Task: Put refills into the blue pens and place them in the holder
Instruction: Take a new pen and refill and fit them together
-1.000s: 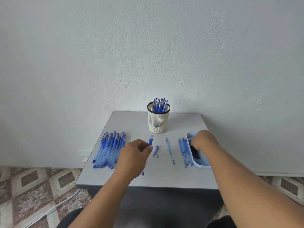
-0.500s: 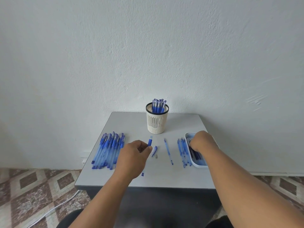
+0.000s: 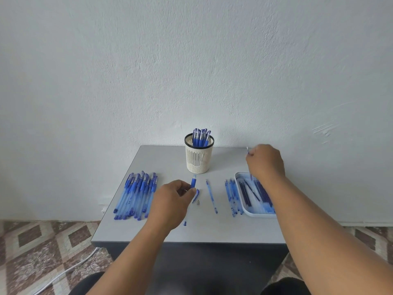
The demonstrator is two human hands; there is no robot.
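Refill (image 3: 248,150) pinched in right hand (image 3: 265,162), lifted above tray (image 3: 251,212). Left hand (image 3: 173,201) grips open pen barrel (image 3: 193,181) over worktop (image 3: 212,228). Holder (image 3: 198,158) beyond hands has several finished pens. Big unfilled pile (image 3: 136,194) left of left hand, so most work is left.

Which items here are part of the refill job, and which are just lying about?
In the job:
- pen barrel, held by the left hand
- refill, pinched by the right hand
- tray of refills
- holder with pens
- pile of pens
- loose cap and metal tip

Lying about:
- white cable on the floor
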